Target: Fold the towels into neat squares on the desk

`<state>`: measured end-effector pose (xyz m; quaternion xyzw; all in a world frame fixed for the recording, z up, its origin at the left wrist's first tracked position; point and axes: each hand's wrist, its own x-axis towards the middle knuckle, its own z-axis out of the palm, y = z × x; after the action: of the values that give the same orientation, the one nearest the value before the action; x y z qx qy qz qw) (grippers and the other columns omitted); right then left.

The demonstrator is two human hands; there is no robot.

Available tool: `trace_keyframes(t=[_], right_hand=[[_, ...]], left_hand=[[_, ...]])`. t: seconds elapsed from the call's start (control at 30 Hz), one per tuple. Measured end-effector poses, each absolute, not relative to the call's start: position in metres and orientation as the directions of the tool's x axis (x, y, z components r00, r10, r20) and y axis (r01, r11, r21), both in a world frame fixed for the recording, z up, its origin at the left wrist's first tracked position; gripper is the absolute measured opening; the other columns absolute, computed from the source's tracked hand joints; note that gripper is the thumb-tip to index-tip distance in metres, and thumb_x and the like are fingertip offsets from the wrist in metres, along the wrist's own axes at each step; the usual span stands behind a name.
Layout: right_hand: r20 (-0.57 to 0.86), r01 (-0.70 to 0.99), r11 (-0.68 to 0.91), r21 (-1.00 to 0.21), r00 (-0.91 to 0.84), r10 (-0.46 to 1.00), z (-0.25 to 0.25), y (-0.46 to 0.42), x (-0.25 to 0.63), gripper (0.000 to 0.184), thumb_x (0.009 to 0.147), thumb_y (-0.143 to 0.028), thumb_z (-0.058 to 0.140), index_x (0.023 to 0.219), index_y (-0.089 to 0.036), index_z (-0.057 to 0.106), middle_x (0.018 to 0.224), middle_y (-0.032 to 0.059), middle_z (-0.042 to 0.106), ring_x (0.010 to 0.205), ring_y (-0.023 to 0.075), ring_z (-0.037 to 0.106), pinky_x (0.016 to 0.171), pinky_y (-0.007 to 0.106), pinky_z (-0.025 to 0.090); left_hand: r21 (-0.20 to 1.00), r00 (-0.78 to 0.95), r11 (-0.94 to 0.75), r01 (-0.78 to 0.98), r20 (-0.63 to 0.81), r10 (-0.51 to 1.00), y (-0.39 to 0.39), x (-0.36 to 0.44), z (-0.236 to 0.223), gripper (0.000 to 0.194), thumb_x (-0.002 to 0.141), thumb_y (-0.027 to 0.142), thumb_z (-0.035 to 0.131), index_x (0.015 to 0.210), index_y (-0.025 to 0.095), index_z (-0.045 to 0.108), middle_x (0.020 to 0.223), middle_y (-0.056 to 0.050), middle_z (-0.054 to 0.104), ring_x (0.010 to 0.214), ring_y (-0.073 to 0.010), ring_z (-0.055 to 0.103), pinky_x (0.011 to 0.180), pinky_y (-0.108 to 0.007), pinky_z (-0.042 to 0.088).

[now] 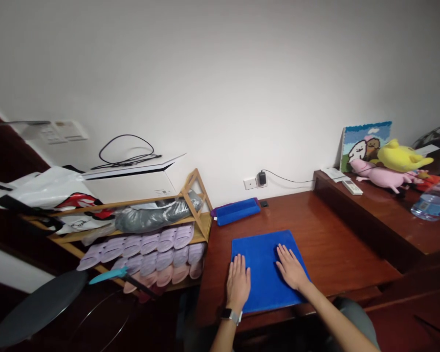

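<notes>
A blue cloth (266, 274) lies spread out on the reddish-brown wooden desk (337, 254), close to its front edge. My left hand (238, 281) rests flat on the cloth's left edge, fingers stretched forward; a watch is on that wrist. On the right part of the cloth my right hand (290, 268) lies flat, its fingers slightly spread. Neither hand grips anything. At the back left of the desk sits a folded blue cloth (238, 211), with a purple one (214, 213) partly hidden under it.
Left of the desk stands a wooden rack (201, 227) with several slippers (150, 244) and a white box (132, 183) on top. A raised ledge on the right holds plush toys (399, 156), a remote (352, 187) and a water bottle (430, 203). A plugged-in adapter (262, 177) trails a cable.
</notes>
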<state>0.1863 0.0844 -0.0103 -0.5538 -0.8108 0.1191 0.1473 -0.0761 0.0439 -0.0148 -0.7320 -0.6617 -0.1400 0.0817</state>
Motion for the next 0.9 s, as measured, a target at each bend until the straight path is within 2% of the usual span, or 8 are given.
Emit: trace_keyframes(t=[0.1,0.17,0.23,0.37,0.6,0.8,0.9], right_hand=[[0.257,0.855,0.409,-0.319,-0.337,0.906,-0.024,0.064,0.193,0.065,0.109,-0.05,0.017,0.166,-0.019,0.022,0.171,0.0047,0.022,0.16,0.0226,0.018,0.131,0.047,0.017],[0.228,0.875,0.374,-0.308,-0.314,0.922,-0.035,0.054,0.198,0.066,0.108,-0.051,0.019,0.164,-0.017,0.027,0.17,0.0063,0.027,0.159,0.0244,0.022,0.13,0.048,0.02],[0.164,0.892,0.338,-0.3,-0.301,0.939,-0.043,0.049,0.201,0.068,0.108,-0.053,0.02,0.163,-0.015,0.031,0.169,0.0072,0.029,0.158,0.0253,0.024,0.13,0.048,0.021],[0.099,0.906,0.299,-0.299,-0.282,0.954,-0.044,0.052,0.204,0.068,0.108,-0.053,0.02,0.164,-0.015,0.028,0.17,0.0049,0.025,0.159,0.0238,0.021,0.13,0.046,0.019],[0.104,0.898,0.296,-0.327,-0.277,0.955,-0.041,0.053,0.203,0.068,0.108,-0.055,0.019,0.164,-0.018,0.025,0.17,0.0042,0.025,0.159,0.0233,0.021,0.131,0.047,0.018],[0.121,0.908,0.273,-0.318,-0.247,0.961,-0.053,0.054,0.226,0.071,0.107,-0.059,0.021,0.164,-0.019,0.028,0.169,0.0068,0.029,0.158,0.0239,0.024,0.13,0.047,0.02],[0.107,0.924,0.228,-0.307,-0.205,0.973,-0.056,0.054,0.238,0.072,0.106,-0.06,0.02,0.164,-0.018,0.027,0.17,0.0073,0.028,0.158,0.024,0.024,0.13,0.047,0.021]], left_hand=[[0.09,0.272,-0.317,0.944,0.33,0.904,0.03,-0.031,-0.011,0.056,0.109,0.037,0.028,0.163,0.021,0.03,0.169,-0.006,0.034,0.156,-0.0224,0.03,0.127,-0.047,0.032],[0.12,0.359,-0.408,0.905,0.301,0.884,0.025,0.0,-0.012,0.057,0.109,0.039,0.028,0.164,0.025,0.027,0.169,-0.005,0.033,0.156,-0.0226,0.03,0.127,-0.048,0.033],[0.154,0.387,-0.431,0.889,0.252,0.887,0.024,0.02,-0.015,0.056,0.11,0.041,0.027,0.164,0.025,0.028,0.169,-0.005,0.035,0.156,-0.0231,0.032,0.127,-0.049,0.034],[0.164,0.303,-0.333,0.929,0.182,0.936,0.025,0.005,-0.021,0.058,0.109,0.046,0.027,0.164,0.027,0.028,0.17,-0.004,0.032,0.157,-0.0244,0.03,0.127,-0.05,0.032],[0.083,0.043,-0.056,0.995,0.157,0.987,0.009,-0.085,-0.029,0.063,0.108,0.051,0.024,0.164,0.022,0.029,0.169,-0.006,0.031,0.157,-0.0264,0.029,0.127,-0.05,0.03],[0.076,0.024,-0.037,0.996,0.16,0.987,0.005,-0.099,-0.038,0.064,0.108,0.05,0.024,0.165,0.021,0.023,0.169,-0.007,0.029,0.157,-0.0266,0.029,0.127,-0.051,0.032],[0.09,0.018,-0.034,0.995,0.17,0.985,0.007,-0.098,-0.041,0.064,0.108,0.05,0.024,0.165,0.02,0.024,0.169,-0.008,0.028,0.157,-0.0265,0.028,0.127,-0.051,0.031]])
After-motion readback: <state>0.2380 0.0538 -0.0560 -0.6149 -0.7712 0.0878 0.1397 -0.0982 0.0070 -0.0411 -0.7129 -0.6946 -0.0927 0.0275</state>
